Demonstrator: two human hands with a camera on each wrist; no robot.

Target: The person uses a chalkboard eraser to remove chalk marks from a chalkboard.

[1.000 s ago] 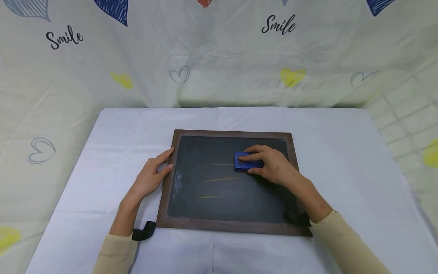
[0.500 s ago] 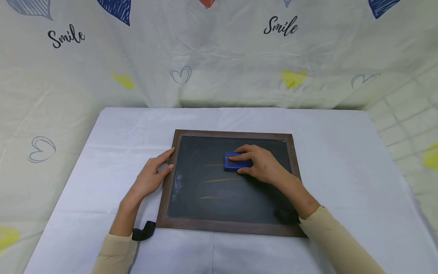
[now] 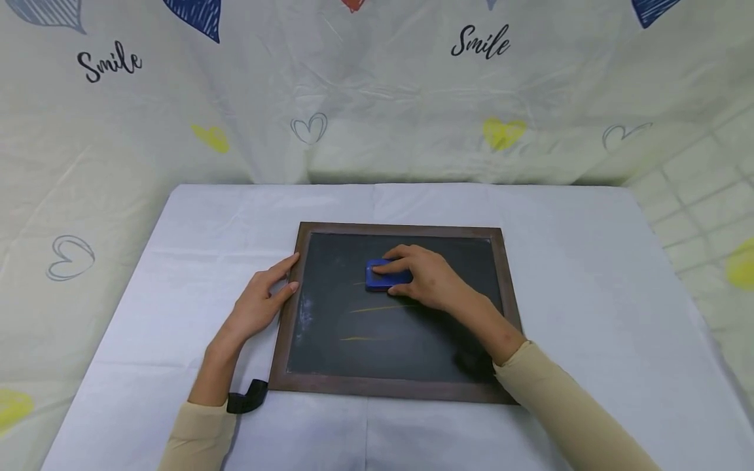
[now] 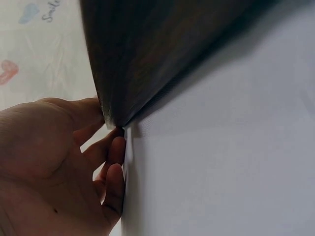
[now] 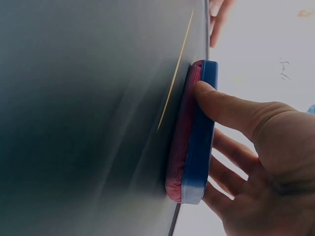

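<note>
A framed chalkboard (image 3: 330, 360) lies on the white table. My right hand (image 3: 432, 278) grips a blue chalkboard eraser (image 3: 377, 281) on its upper middle. In the right wrist view, the thumb lies along one side of the eraser (image 5: 197, 142), and its reddish felt faces the board. Thin yellow chalk lines (image 3: 379, 309) show on the board; the top one is mostly hidden by the eraser. My left hand (image 3: 259, 304) touches the wooden frame's left edge with thumb and index fingertips spread apart. In the left wrist view, several fingertips (image 4: 115, 182) lie low by the board's edge (image 4: 110, 115).
White cloth (image 3: 589, 261) covers the table around the board. A black device (image 3: 249, 398) sits at the left wrist, close to the board's lower-left corner. Behind the table hangs a curtain (image 3: 400, 98) printed with hearts and words.
My right hand has slid the eraser leftward along the top yellow line, leaving only a short bit of it visible at the left. My left hand has stayed at the frame.
</note>
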